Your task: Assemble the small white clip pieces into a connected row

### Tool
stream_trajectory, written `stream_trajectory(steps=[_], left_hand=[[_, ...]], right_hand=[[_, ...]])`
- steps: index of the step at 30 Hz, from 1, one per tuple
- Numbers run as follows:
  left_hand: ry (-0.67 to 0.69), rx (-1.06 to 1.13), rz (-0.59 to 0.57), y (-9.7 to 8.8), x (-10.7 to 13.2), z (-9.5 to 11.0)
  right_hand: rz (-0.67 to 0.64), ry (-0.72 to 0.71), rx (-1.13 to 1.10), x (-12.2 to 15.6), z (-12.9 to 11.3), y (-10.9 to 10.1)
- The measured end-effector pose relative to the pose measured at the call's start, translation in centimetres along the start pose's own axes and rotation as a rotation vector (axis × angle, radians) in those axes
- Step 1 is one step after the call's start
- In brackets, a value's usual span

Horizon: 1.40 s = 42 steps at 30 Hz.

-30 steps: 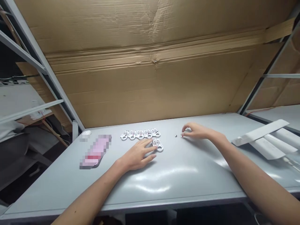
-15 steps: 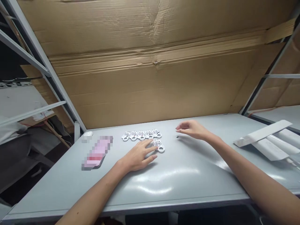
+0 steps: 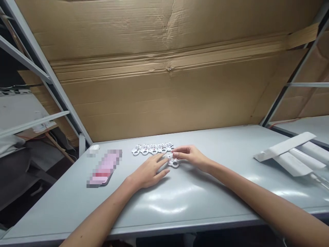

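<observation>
My left hand lies flat on the grey table, fingers stretched out, with its fingertips against a single white plastic part. My right hand is at the other side of that part, thumb and fingers pinched together just above it. What the pinch holds is too small to see. Just behind, a row of several similar white parts lies side by side.
A pink flat object and a small white object lie at the left of the table. Long white packages are stacked at the right. A cardboard wall closes the back, with metal shelf posts on both sides.
My right hand has moved left from a small black speck on the table to the single white part, pinched. The speck is no longer visible. My left hand stayed put.
</observation>
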<state>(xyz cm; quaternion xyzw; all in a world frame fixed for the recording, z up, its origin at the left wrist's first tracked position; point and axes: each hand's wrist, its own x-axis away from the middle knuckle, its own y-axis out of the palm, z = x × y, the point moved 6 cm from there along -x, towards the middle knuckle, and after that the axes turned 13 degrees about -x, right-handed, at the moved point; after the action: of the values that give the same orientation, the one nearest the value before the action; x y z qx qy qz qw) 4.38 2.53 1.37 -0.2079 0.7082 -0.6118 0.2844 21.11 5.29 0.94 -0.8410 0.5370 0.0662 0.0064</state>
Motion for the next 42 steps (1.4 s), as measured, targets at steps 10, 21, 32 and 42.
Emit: stream_trajectory(steps=[10, 21, 32, 42], left_hand=[[0.022, 0.01, 0.014, -0.4, 0.1, 0.3], [0.042, 0.052, 0.044, -0.4, 0.1, 0.2], [0.061, 0.055, 0.035, -0.8, 0.2, 0.3], [0.064, 0.051, 0.014, -0.6, 0.2, 0.3]], right_hand=[[0.135, 0.046, -0.145, -0.4, 0.8, -1.1], [0.177, 0.041, -0.125, -0.5, 0.9, -1.6], [0.044, -0.446, 0.685, 0.4, -0.9, -0.5], [0.038, -0.392, 0.758, -0.1, 0.8, -0.3]])
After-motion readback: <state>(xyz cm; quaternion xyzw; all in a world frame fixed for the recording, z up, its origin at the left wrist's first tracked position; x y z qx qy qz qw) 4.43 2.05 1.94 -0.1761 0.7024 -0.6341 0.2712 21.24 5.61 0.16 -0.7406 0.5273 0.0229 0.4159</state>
